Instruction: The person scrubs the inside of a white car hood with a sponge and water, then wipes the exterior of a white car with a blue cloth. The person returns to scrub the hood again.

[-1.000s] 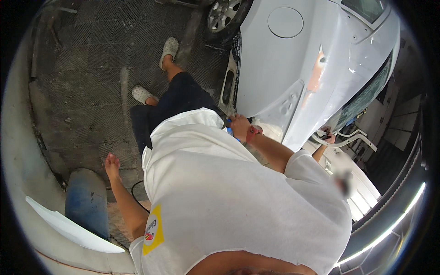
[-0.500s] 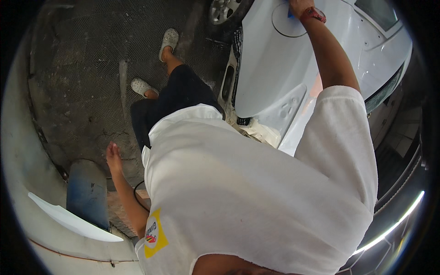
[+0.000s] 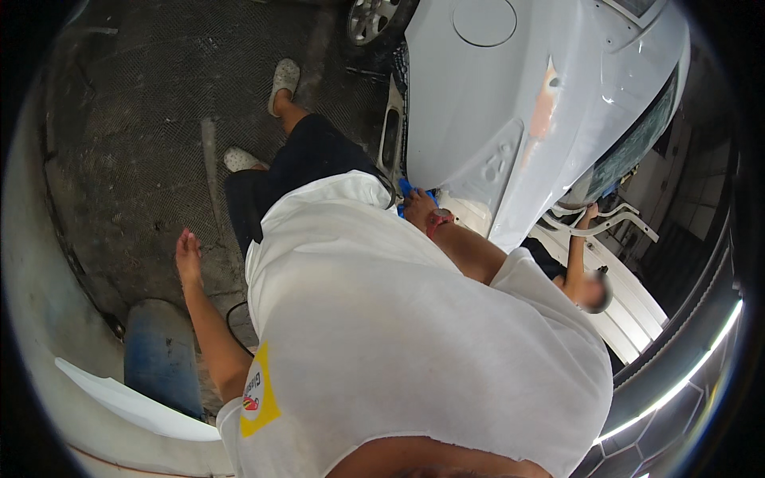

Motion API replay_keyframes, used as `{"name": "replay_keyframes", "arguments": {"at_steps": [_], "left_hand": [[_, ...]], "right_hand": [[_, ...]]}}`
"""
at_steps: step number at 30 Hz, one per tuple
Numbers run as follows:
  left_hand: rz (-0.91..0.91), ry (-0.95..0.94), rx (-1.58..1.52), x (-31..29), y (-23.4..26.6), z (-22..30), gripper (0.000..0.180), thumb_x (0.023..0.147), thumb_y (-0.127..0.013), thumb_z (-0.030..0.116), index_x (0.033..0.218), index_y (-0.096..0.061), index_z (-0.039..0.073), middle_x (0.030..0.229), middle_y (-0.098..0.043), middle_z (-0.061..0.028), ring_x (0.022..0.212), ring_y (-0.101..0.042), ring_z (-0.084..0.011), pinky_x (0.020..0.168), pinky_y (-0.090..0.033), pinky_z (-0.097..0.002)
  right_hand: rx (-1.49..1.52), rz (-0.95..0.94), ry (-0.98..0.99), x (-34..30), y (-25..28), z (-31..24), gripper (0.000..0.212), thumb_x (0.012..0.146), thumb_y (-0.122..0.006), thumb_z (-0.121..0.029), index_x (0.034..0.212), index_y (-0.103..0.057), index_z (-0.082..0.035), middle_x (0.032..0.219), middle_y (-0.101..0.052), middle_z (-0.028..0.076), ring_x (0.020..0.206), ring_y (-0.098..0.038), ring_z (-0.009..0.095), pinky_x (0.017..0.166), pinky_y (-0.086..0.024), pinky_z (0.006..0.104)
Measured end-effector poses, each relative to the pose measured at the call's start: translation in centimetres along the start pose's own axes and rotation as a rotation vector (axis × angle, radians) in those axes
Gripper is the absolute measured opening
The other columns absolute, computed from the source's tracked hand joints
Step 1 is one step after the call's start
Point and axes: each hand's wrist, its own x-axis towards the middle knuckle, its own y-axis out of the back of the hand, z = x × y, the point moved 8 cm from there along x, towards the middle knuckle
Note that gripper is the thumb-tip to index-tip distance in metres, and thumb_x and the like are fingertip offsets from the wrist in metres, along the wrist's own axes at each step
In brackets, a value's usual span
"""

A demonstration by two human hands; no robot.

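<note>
My right hand point(image 3: 417, 209) is closed around a blue cloth point(image 3: 406, 186), low at the rear corner of a pale grey car body point(image 3: 462, 103). Cream-coloured sheeting point(image 3: 468, 213) shows just beside that hand. On the car's side panel is a round fuel flap point(image 3: 484, 22), and higher up a pinkish filler patch point(image 3: 543, 111). My left hand point(image 3: 189, 256) hangs out at my side over the floor, holding nothing, its fingers stretched out.
A wheel point(image 3: 373, 20) stands at the far end of the car. Behind the car, at right, a co-worker point(image 3: 575, 263) reaches up to a white curved frame point(image 3: 613, 218). A blue-grey drum point(image 3: 162, 354) and a white curved panel point(image 3: 131, 405) lie along the left wall.
My right hand has come from the fuel flap back toward me with the blue cloth, down to the rear corner. The co-worker has come into view. The left hand stays out at my side.
</note>
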Motion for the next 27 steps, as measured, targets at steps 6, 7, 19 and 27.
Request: {"name": "replay_keyframes", "arguments": {"at_steps": [6, 7, 19, 27], "left_hand": [[0.022, 0.158, -0.067, -2.7, 3.0, -8.9, 0.076, 0.105, -0.068, 0.058, 0.16, -0.052, 0.008, 0.142, -0.065, -0.007, 0.128, -0.063, -0.0227, 0.109, -0.048, -0.0353], [0.042, 0.177, -0.097, -3.8, 3.6, -10.9, 0.076, 0.104, -0.069, 0.058, 0.159, -0.053, 0.009, 0.141, -0.066, -0.0065, 0.126, -0.064, -0.022, 0.107, -0.049, -0.0356], [0.036, 0.133, 0.014, -5.6, 3.5, -8.1, 0.069, 0.107, -0.067, 0.052, 0.157, -0.054, 0.007, 0.141, -0.065, -0.0091, 0.121, -0.065, -0.0217, 0.105, -0.05, -0.033], [-0.051, -0.05, 0.037, 0.3, 2.3, 0.6, 0.067, 0.11, -0.063, 0.05, 0.161, -0.05, 0.008, 0.154, -0.058, -0.0136, 0.141, -0.057, -0.0266, 0.119, -0.044, -0.0385]], "right_hand": [[-0.067, 0.161, -0.076, 7.7, 10.1, 12.5, 0.023, 0.093, -0.063, -0.013, 0.107, -0.08, -0.004, 0.114, -0.075, 0.019, 0.11, -0.073, 0.035, 0.093, -0.06, 0.0464], [-0.135, 0.234, -0.076, 11.4, 10.1, 16.7, 0.024, 0.095, -0.062, -0.011, 0.11, -0.076, 0.0, 0.113, -0.074, 0.024, 0.109, -0.073, 0.037, 0.09, -0.061, 0.0475], [-0.314, 0.205, -0.361, 15.0, 20.3, 23.2, 0.043, 0.107, -0.053, -0.027, 0.141, -0.072, -0.009, 0.157, -0.058, 0.017, 0.153, -0.042, 0.043, 0.12, -0.031, 0.0692], [-0.09, 0.068, -0.052, -2.2, 3.5, -0.4, 0.038, 0.096, -0.061, -0.028, 0.124, -0.082, -0.013, 0.142, -0.069, 0.009, 0.147, -0.049, 0.036, 0.124, -0.033, 0.0574]]}}
